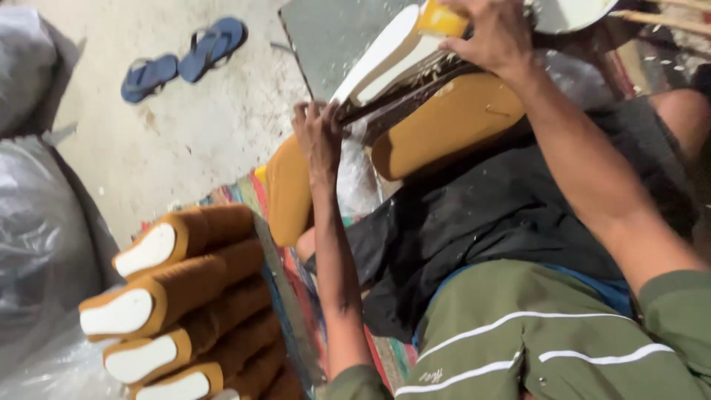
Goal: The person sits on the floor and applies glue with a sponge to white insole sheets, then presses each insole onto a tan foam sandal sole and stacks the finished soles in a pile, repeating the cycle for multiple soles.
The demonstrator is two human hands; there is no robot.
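**Hands on a sole, trimming at the edge**

Left hand (320, 137) first, as I read it from my end: it is clenched on the near end of a dark strip or blade-like tool (400, 92) that runs along under the white sole (385, 55). Right hand (492, 33), further right, closes over the far end of that sole, fingers also pressing a yellow block (442, 18). The sole lies tilted across a tan padded form (444, 122) resting on the lap, above black cloth (474, 215).

I judge the step in hand to be paring or scraping the sole's edge; white flecks are scattered about. A next stroke would call for the left hand to keep the sole pinned while the tool runs along the edge

At far left sit grey plastic sacks (37, 244), crinkled, with no label I can make out. Beside them is a stack of tan-covered, white-bottomed soles (170, 296). Blue sandals (185, 59) lie on the floor (170, 141)
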